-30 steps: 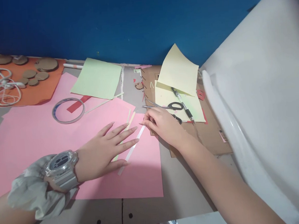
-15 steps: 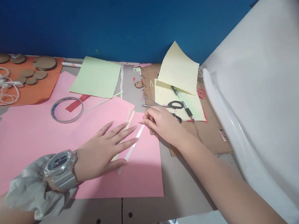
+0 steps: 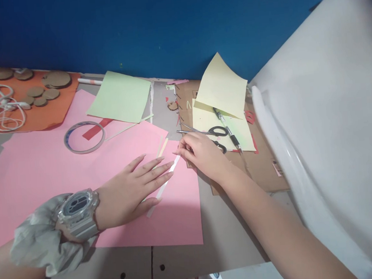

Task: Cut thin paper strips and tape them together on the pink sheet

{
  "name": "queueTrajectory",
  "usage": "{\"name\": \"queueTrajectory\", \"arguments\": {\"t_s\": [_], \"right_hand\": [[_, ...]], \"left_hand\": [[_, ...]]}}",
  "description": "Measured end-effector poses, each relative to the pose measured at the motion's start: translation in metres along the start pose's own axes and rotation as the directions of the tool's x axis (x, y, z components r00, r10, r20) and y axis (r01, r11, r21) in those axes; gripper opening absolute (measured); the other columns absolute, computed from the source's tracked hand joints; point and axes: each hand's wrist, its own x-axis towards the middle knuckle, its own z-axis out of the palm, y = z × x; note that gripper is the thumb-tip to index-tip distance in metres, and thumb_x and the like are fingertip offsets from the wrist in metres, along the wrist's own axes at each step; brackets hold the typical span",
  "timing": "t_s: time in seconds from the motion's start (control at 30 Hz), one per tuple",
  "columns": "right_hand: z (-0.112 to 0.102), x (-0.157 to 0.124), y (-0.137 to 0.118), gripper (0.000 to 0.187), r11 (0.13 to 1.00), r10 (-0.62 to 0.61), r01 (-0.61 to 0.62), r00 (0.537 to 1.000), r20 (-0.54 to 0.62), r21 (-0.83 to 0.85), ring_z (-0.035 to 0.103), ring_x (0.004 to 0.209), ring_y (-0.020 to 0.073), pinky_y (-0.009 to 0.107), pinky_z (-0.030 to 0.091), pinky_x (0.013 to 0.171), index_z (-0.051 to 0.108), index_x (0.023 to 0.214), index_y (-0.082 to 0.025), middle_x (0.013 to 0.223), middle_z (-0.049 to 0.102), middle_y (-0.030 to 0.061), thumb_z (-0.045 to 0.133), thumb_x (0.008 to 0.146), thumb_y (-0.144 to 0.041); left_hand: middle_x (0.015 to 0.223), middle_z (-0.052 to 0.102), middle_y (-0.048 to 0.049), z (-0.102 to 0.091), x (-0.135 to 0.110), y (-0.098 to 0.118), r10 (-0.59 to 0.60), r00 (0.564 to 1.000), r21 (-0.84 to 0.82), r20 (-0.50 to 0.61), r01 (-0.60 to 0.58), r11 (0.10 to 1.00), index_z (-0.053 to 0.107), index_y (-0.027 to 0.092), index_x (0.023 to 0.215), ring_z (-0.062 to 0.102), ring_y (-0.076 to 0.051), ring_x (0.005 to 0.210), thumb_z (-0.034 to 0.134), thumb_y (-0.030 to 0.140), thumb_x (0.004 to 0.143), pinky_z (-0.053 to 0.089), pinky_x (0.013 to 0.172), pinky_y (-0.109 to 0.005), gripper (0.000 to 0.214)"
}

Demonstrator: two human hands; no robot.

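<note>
My left hand [image 3: 138, 183] lies flat with its fingers spread on the pink paper [image 3: 178, 216], across a narrow white strip [image 3: 165, 184]. Thin green and yellow paper strips [image 3: 164, 146] run partly under its fingers. At the white strip's upper end, my right hand [image 3: 202, 153] has thumb and forefinger pinched together on it. Whether the strip is tape or paper, I cannot tell. Black-handled scissors [image 3: 217, 131] lie just beyond the right hand, which hides part of them. A roll of tape [image 3: 103, 139] rests on the pink paper, left of my hands.
A green sheet [image 3: 121, 95] and yellow sheets [image 3: 222, 86] lie toward the blue wall. A pen [image 3: 228, 128] crosses the yellow paper on brown cardboard [image 3: 261, 174]. Cardboard discs [image 3: 57, 79] and white earphones [image 3: 3, 105] are on orange paper. A white sheet-like surface [image 3: 333, 103] rises at right.
My left hand has shifted slightly right and down, its fingers now covering more of the strips. My right hand keeps its pinch in the same place.
</note>
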Motion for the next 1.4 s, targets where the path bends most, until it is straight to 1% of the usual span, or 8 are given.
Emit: {"name": "queueTrajectory", "arguments": {"t_s": [0.13, 0.33, 0.53, 0.7, 0.8, 1.0, 1.17, 1.4], "right_hand": [[-0.0007, -0.0002, -0.0011, 0.024, 1.000, 0.010, -0.010, 1.000, 0.003, 0.000, 0.051, 0.073, 0.0167, 0.029, 0.034, 0.069, 0.047, 0.068, -0.020, 0.071, 0.058, 0.0011, 0.054, 0.089, -0.029], [-0.0025, 0.0005, -0.0017, 0.022, 1.000, 0.023, -0.024, 1.000, 0.017, 0.017, 0.051, 0.072, 0.0166, 0.029, 0.035, 0.068, 0.048, 0.068, -0.020, 0.070, 0.057, 0.0008, 0.055, 0.088, -0.027], [-0.0038, 0.0005, -0.0018, 0.023, 0.999, 0.025, -0.026, 1.000, 0.019, 0.021, 0.050, 0.072, 0.0167, 0.029, 0.035, 0.068, 0.049, 0.069, -0.020, 0.070, 0.057, 0.0010, 0.055, 0.088, -0.030], [-0.0042, 0.0002, -0.0017, 0.023, 0.999, 0.026, -0.027, 0.999, 0.022, 0.019, 0.050, 0.074, 0.0172, 0.029, 0.035, 0.069, 0.049, 0.069, -0.020, 0.072, 0.057, 0.0016, 0.054, 0.089, -0.030], [-0.0046, 0.0004, -0.0016, 0.023, 0.999, 0.030, -0.031, 0.999, 0.027, 0.022, 0.050, 0.074, 0.0171, 0.029, 0.035, 0.069, 0.049, 0.069, -0.020, 0.073, 0.057, 0.0020, 0.054, 0.089, -0.030], [-0.0058, 0.0010, -0.0022, 0.022, 0.999, 0.027, -0.028, 0.999, 0.036, 0.022, 0.050, 0.074, 0.0171, 0.029, 0.035, 0.069, 0.049, 0.070, -0.020, 0.073, 0.056, 0.0017, 0.053, 0.089, -0.030], [-0.0057, 0.0013, -0.0022, 0.024, 0.999, 0.029, -0.030, 0.999, 0.041, 0.021, 0.050, 0.074, 0.0174, 0.030, 0.035, 0.069, 0.049, 0.069, -0.020, 0.072, 0.056, 0.0018, 0.054, 0.089, -0.031], [-0.0044, 0.0015, -0.0018, 0.022, 0.999, 0.022, -0.023, 0.999, 0.032, 0.026, 0.050, 0.073, 0.0169, 0.029, 0.036, 0.069, 0.049, 0.069, -0.020, 0.071, 0.056, 0.0012, 0.055, 0.088, -0.027]], "left_hand": [[0.154, 0.016, -0.0009, -0.0012, 0.0004, 0.0004, -0.004, 1.000, 0.003, 0.015, 0.004, 1.000, 0.025, 0.023, 0.146, 0.018, -0.021, 0.142, 0.037, 0.039, 0.095, 0.007, 0.116, -0.043, 0.054], [0.154, 0.015, -0.0006, 0.0004, 0.0005, 0.0007, -0.001, 1.000, 0.023, 0.022, 0.001, 1.000, 0.025, 0.023, 0.146, 0.016, -0.021, 0.142, 0.035, 0.038, 0.096, 0.006, 0.116, -0.044, 0.053], [0.153, 0.022, 0.0021, 0.0006, 0.0002, -0.0006, 0.005, 1.000, -0.002, 0.020, -0.005, 1.000, 0.024, 0.025, 0.146, 0.014, -0.021, 0.142, 0.036, 0.039, 0.095, 0.004, 0.116, -0.043, 0.054], [0.151, 0.029, 0.0009, -0.0006, 0.0003, -0.0005, -0.006, 1.000, -0.029, 0.002, 0.006, 1.000, 0.026, 0.026, 0.145, 0.019, -0.021, 0.141, 0.038, 0.039, 0.095, 0.006, 0.116, -0.042, 0.054], [0.151, 0.028, 0.0013, -0.0009, 0.0002, -0.0006, 0.000, 1.000, -0.030, 0.001, 0.000, 1.000, 0.025, 0.026, 0.145, 0.018, -0.021, 0.141, 0.038, 0.039, 0.095, 0.005, 0.116, -0.042, 0.054], [0.153, 0.022, 0.0033, -0.0015, 0.0002, -0.0010, -0.001, 0.999, -0.018, 0.034, 0.002, 1.000, 0.023, 0.025, 0.146, 0.014, -0.021, 0.142, 0.034, 0.040, 0.096, 0.001, 0.116, -0.041, 0.053], [0.151, 0.027, 0.0016, -0.0006, 0.0001, -0.0018, 0.003, 1.000, -0.032, 0.007, -0.003, 0.999, 0.024, 0.026, 0.146, 0.017, -0.021, 0.142, 0.036, 0.040, 0.095, 0.004, 0.116, -0.042, 0.054], [0.150, 0.030, 0.0019, -0.0014, -0.0002, -0.0016, 0.002, 1.000, -0.043, 0.002, -0.002, 0.999, 0.026, 0.027, 0.145, 0.018, -0.020, 0.141, 0.035, 0.042, 0.095, 0.004, 0.116, -0.041, 0.053]]}}
